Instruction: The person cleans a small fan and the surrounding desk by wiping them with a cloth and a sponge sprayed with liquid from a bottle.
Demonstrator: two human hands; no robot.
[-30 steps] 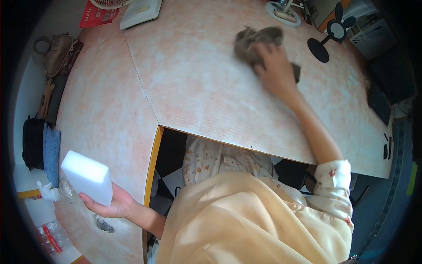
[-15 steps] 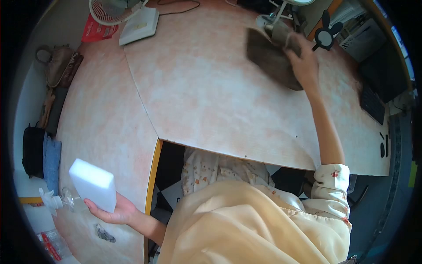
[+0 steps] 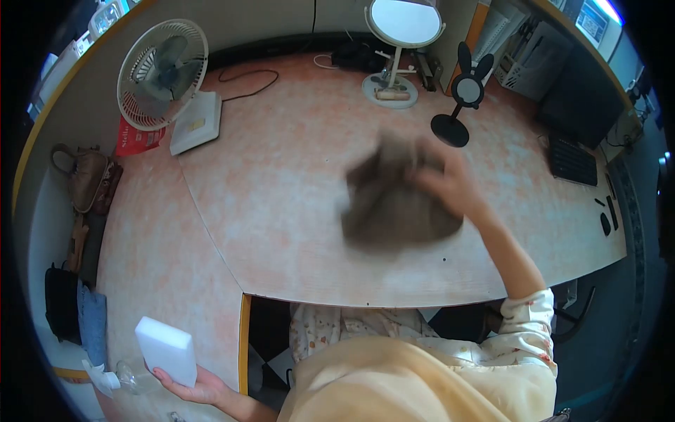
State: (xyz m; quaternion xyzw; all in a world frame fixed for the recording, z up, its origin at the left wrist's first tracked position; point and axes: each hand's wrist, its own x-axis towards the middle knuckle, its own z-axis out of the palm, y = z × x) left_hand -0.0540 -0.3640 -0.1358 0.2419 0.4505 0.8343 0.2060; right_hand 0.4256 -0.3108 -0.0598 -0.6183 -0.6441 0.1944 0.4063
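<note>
A white rectangular sponge block (image 3: 167, 350) stands tilted in my left hand (image 3: 193, 388), fingers and thumb around its lower end, over the left part of the desk. Just left of it is a clear spray bottle (image 3: 135, 378) with a white nozzle. Over the middle of the desk, my right hand (image 3: 453, 184) grips a bunched dark brown cloth (image 3: 404, 218). Cloth and fingers are blurred by motion, and the cloth's lower part spreads close over the desktop (image 3: 295, 211).
At the back stand a fan (image 3: 165, 74), a round mirror (image 3: 406, 22) and a black rabbit-shaped stand (image 3: 457, 128). A keyboard (image 3: 573, 160) and monitor (image 3: 582, 105) are on the right. Bags (image 3: 88, 179) line the left wall. The desk's front edge curves around me.
My right hand has brought the cloth from the back right toward the middle front of the desk. The camera view has tipped up; my left hand still holds the sponge block.
</note>
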